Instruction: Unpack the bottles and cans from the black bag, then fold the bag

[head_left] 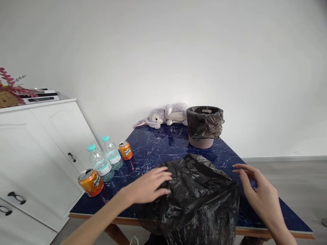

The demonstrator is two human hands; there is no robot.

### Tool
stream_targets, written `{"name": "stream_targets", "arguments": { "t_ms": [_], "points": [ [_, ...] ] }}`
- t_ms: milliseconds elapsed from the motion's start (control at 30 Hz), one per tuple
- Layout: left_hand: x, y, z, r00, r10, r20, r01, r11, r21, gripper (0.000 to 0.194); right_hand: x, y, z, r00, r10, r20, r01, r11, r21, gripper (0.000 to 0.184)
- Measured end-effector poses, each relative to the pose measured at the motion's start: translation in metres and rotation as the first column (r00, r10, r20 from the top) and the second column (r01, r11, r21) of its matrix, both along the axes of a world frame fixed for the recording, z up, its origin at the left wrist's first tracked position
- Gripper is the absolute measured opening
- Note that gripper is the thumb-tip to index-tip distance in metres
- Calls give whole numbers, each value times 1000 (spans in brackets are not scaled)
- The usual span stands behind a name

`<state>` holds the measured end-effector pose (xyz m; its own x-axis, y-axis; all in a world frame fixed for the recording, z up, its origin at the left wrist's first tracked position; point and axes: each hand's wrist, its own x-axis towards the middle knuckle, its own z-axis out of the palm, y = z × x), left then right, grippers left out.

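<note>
A black plastic garbage bag (196, 200) lies spread over the front of the blue marble-patterned table (155, 149), part of it hanging past the near edge. My left hand (153, 185) is at the bag's left side, fingers apart and extended over the plastic; whether they press on it I cannot tell. To the right of the bag is my right hand (260, 190), apart from it, fingers slightly curved and nothing held. Farther back stands a pinkish trash bin (201, 143), lined with another black bag (204, 124) folded over its rim.
Along the left edge stand an orange soda can (91, 183), a clear bottle (100, 165) with a teal cap, a second such bottle (112, 154) and another orange can (126, 151). A plush bunny (166, 115) lies by the wall. White cabinets (46, 153) are at left.
</note>
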<state>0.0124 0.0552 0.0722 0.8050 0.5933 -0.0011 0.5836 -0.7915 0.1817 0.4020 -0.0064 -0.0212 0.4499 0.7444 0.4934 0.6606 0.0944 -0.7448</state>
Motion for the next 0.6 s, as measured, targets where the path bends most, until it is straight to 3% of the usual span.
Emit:
{"name": "stream_targets", "arguments": {
  "t_ms": [100,167,233,333,400,500,600],
  "points": [
    [7,-28,-24,998,-57,32,58,998,-33,54,-15,1,16,947,286,146,-285,958,-29,36],
    [1,-27,-32,999,-46,3,46,998,-31,58,-26,8,16,857,451,250,-441,892,-98,39],
    [-14,-14,-32,999,-34,-32,33,999,-13,57,-38,17,6,783,526,332,-483,850,-211,48],
    [-39,10,-24,998,34,-58,-30,997,77,46,-53,26,-11,720,541,435,-405,836,-369,57],
    [-47,17,-17,993,119,-11,-116,979,166,47,-63,26,-16,693,523,497,-351,846,-400,54],
    [-39,9,-14,981,162,105,-181,959,219,44,-80,24,-8,695,441,568,-309,896,-318,45],
    [-19,-8,-27,983,142,120,-161,973,164,49,-92,27,0,698,383,605,-331,922,-201,44]
  ]
}}
